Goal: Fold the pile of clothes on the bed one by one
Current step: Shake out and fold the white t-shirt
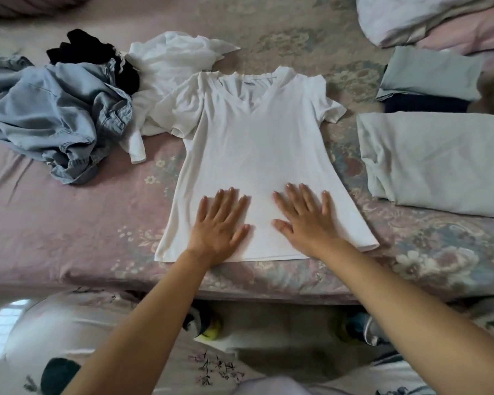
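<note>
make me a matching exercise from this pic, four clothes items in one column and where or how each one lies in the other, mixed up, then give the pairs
Things:
1. white v-neck t-shirt
2. denim garment
3. black garment
4. pale green folded piece

States:
A. crumpled in a heap at the left of the bed
B. folded, lying at the right of the bed
C. spread flat, both hands pressed on its lower part
D. bunched at the far side of the unfolded pile

Pairs: 1-C, 2-A, 3-D, 4-B

The left hand and right hand lie flat with fingers spread.
</note>
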Tool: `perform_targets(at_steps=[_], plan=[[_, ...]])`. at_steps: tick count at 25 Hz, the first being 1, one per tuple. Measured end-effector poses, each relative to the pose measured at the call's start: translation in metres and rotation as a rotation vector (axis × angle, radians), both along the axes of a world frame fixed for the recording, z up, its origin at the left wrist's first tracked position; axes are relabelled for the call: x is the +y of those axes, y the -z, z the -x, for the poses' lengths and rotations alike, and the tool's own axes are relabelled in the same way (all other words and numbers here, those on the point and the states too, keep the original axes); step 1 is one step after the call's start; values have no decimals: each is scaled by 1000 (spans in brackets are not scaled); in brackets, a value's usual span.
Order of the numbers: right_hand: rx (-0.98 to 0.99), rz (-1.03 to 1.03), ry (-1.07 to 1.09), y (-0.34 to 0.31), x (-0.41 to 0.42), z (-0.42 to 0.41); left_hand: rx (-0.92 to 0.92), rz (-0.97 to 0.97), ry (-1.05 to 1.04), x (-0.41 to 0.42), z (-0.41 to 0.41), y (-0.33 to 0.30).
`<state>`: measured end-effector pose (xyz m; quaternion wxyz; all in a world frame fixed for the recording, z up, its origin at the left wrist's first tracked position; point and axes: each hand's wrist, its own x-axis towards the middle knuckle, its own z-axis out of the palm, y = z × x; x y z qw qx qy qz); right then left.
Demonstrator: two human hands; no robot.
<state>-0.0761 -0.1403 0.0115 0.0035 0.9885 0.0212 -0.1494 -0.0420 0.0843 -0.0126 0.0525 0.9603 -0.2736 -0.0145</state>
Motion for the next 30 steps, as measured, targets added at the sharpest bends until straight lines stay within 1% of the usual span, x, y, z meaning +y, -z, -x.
perform_targets(at_steps=[3,5,7,8,9,11,12,14,16,18,20,22,23,25,27,29,30], plan=[[-119,-95,37,-6,-3,-27,-62,31,-6,-22,-29,-13],[-118,-130,101,-8,-7,-52,-100,91,-60,-54,-70,-24],[-138,-121,80,-12,-22,-80,5,103,-133,-91,-112,-29],[-179,-143,85,-20,-35,-99,84,87,-167,-108,-127,-25],[-235,-191,125,-29,-54,-125,106,70,-205,-121,-137,-18],[-303,-249,282,-42,-100,-186,47,33,-239,-128,-139,-7],[-292,-255,377,-44,-125,-216,21,35,-248,-125,-137,-4],[-190,-250,524,-42,-173,-266,-6,68,-251,-126,-136,0],[-64,-341,584,-39,-192,-291,-52,81,-262,-127,-139,1],[-7,-436,543,-35,-193,-304,-78,64,-267,-129,-141,3],[23,-463,454,-29,-185,-309,-111,50,-253,-129,-141,5],[-6,-523,437,-34,-176,-304,-124,53,-256,-128,-141,5],[-51,-591,457,-38,-175,-302,-125,56,-258,-128,-142,4],[-175,-700,575,-45,-186,-298,-115,54,-262,-129,-141,3],[-277,-713,711,-51,-204,-292,-108,53,-265,-129,-141,3],[-237,-686,800,-52,-219,-289,-114,45,-264,-129,-141,2],[-218,-707,854,-51,-222,-290,-117,42,-263,-129,-141,2]])
